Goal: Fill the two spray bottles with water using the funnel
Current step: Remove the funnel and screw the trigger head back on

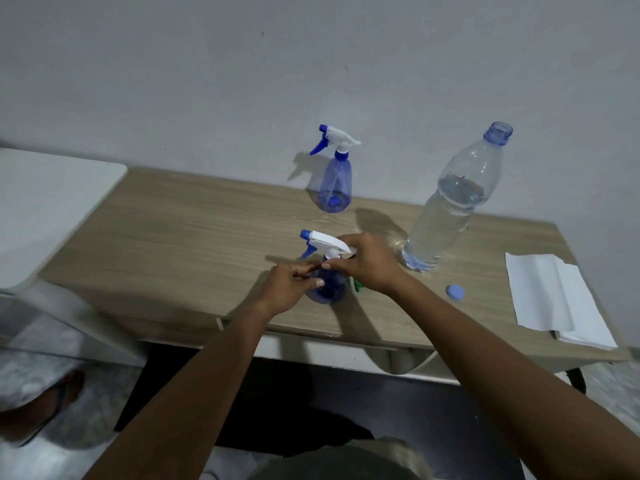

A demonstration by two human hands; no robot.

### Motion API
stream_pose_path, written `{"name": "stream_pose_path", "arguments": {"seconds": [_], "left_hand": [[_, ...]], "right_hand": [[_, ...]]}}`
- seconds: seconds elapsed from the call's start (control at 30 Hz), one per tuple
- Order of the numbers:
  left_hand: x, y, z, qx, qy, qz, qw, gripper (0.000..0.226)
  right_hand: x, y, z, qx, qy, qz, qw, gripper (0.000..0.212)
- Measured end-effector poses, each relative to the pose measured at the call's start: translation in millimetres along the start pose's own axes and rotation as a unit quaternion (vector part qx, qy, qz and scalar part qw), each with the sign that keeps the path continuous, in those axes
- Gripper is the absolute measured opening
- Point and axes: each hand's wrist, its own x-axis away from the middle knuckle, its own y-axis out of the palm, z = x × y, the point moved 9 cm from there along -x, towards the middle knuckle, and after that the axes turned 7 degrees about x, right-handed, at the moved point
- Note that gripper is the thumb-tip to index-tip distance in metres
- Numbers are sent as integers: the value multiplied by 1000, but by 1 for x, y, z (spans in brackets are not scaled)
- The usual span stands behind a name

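Near bottle (328, 284) sits at table (194, 216) front edge: thin light plastic, tippy, so we grip the body. Left hand (290, 286) fingers wrap its body; right hand (369, 263) fingers pinch the spray-head collar. Far bottle (335, 183) by wall. Water bottle (453, 202) uncapped, heavier. Funnel (357, 285) mostly hidden. No readable labels.

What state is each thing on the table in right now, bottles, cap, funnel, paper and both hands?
Near spray bottle: upright, trigger head on, held.
Far spray bottle: upright, trigger head on, untouched.
Water bottle: upright, uncapped, partly full.
Cap: off, lying on table.
Funnel: green, mostly hidden behind right hand.
Paper towel: flat, unused.
Left hand: gripping near bottle's body.
Right hand: gripping its collar.
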Motion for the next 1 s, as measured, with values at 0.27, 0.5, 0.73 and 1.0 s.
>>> {"name": "stream_pose_path", "arguments": {"seconds": [0.27,0.5,0.73,1.0], "left_hand": [[-4,3,-1,-6,-7,-26,1000,44],[-4,4,-1,-20,-11,-49,999,42],[-1,7,-4,-13,-10,-45,999,41],[-2,3,-10,-50,-7,-55,997,43]], "right_hand": [[0,3,6,-17,-21,-74,997,19],[-1,2,6,25,-41,-32,998,39],[0,9,13,23,-46,-17,999,19],[-3,10,9,-7,-57,-87,995,33]]}}
